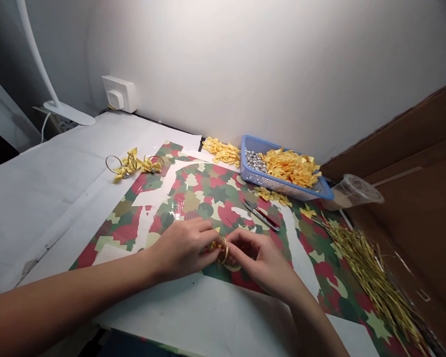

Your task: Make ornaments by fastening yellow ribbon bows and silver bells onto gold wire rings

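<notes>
My left hand (188,246) and my right hand (258,255) meet over the patterned paper near the table's front. Between them is a loop of gold wire tie (225,251), with a bit of yellow ribbon bow (216,243) showing at the left fingertips. The left thumb and fingers pinch the bow, which they mostly cover. On the right side, thumb and forefinger are closed on the gold loop. Behind the right hand lie small scissors-like snips (262,215). Further left sit several yellow bows with gold loops (134,164).
A blue basket (286,186) holds yellow bows (292,166) and silver bells (255,161). More bows (222,151) are heaped beside it. Gold wire ties (371,272) lie at right, near a clear plastic cup (353,192). A white lamp (69,113) stands at far left.
</notes>
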### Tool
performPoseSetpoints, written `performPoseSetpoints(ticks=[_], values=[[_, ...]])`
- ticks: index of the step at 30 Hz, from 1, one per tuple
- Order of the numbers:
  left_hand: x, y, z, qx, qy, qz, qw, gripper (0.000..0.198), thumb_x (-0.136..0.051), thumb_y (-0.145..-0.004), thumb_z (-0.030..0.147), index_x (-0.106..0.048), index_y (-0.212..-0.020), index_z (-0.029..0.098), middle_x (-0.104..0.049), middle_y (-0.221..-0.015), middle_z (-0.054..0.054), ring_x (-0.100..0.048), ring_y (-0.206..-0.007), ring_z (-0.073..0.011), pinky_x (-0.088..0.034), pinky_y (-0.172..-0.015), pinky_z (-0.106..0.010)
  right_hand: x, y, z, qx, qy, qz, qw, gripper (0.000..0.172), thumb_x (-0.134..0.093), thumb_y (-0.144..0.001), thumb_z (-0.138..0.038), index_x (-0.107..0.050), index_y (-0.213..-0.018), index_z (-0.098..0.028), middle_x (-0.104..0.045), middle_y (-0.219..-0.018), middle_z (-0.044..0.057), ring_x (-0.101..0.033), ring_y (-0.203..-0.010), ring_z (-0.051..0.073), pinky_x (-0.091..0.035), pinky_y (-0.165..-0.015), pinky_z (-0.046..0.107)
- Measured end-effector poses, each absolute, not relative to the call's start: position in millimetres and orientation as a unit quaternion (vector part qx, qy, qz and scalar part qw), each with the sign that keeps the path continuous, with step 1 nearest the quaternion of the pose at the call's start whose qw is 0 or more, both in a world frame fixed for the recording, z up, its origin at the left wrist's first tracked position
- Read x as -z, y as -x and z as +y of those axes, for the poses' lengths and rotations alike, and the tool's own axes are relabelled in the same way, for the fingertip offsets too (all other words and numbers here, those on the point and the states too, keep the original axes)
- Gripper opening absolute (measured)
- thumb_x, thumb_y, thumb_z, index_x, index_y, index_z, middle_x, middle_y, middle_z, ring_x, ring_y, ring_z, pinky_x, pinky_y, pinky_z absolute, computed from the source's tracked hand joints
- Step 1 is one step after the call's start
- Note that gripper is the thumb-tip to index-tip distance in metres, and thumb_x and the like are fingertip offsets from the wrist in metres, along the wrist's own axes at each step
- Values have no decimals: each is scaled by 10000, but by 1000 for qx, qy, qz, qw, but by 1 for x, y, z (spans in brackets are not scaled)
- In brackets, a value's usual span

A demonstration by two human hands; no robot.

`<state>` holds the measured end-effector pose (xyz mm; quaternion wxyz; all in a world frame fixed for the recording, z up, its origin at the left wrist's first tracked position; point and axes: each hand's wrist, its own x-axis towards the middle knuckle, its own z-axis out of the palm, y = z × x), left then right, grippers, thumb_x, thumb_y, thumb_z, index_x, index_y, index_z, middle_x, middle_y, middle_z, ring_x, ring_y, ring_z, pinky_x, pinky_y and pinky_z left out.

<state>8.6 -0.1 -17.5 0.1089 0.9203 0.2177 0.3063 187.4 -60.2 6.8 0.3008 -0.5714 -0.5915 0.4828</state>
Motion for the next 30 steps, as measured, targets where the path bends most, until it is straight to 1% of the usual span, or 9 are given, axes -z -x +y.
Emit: performPoseSetpoints(ticks=[4, 8, 11, 15, 17, 20, 22, 26, 30], values=[[22, -9, 1, -309, -912, 230, 140, 192, -526, -874, 195, -642, -725, 159, -600, -661, -13, -537, -622, -130, -453, -566, -220, -5, -189, -60, -500, 564, -576, 316, 284, -503, -892, -416, -577, -773, -169, -553, -647, -1, -519, -600, 120, -444, -566, 241], [23, -8, 5, -315, -898, 244, 188, 123, -586, -841, 140, -666, -749, 160, -633, -711, -22, -576, -669, -135, -468, -591, -217, -5, -189, -61, -517, 565, -552, 329, 309, -523, -878, -461, -571, -783, -171, -557, -647, 2, -530, -605, 125, -464, -572, 247], [20, -8, 7, -292, -891, 260, 229, 109, -616, -822, 123, -678, -741, 162, -649, -710, -18, -586, -682, -139, -468, -604, -224, -7, -188, -60, -534, 561, -538, 333, 337, -541, -861, -493, -559, -767, -171, -547, -629, -6, -521, -583, 116, -456, -564, 243], [17, -9, 9, -262, -884, 282, 264, 111, -629, -816, 128, -696, -740, 174, -656, -709, -12, -598, -714, -148, -477, -631, -236, -8, -188, -59, -556, 551, -529, 329, 354, -547, -853, -517, -530, -766, -174, -512, -578, -30, -459, -516, 93, -385, -507, 226], [17, -9, 10, -264, -882, 285, 268, 113, -636, -811, 130, -698, -731, 179, -657, -705, -9, -596, -716, -149, -478, -632, -238, -5, -187, -59, -561, 548, -521, 339, 368, -551, -845, -532, -518, -759, -176, -447, -553, -52, -385, -496, 80, -318, -479, 217], [19, -10, 11, -270, -880, 279, 273, 107, -648, -802, 126, -699, -723, 177, -662, -695, -7, -588, -708, -149, -472, -628, -238, 1, -187, -57, -551, 545, -508, 375, 381, -563, -834, -540, -500, -732, -179, -359, -597, -60, -304, -536, 80, -250, -486, 219], [20, -10, 12, -274, -877, 278, 279, 99, -657, -796, 125, -699, -723, 177, -667, -691, -6, -584, -704, -148, -470, -630, -238, 5, -187, -56, -549, 543, -499, 392, 382, -562, -835, -541, -485, -726, -183, -338, -628, -55, -284, -553, 84, -233, -493, 223], [22, -10, 14, -275, -872, 281, 293, 97, -659, -799, 134, -696, -722, 180, -669, -683, -2, -580, -707, -147, -467, -638, -242, 10, -187, -55, -567, 536, -487, 392, 382, -559, -832, -550, -473, -734, -191, -294, -608, -64, -237, -535, 87, -197, -480, 228], [21, -9, 14, -267, -866, 286, 312, 115, -639, -817, 144, -684, -718, 182, -668, -683, 6, -578, -723, -147, -462, -658, -253, 7, -185, -56, -566, 534, -490, 393, 368, -552, -844, -533, -468, -733, -192, -279, -611, -62, -233, -544, 91, -193, -487, 230]])
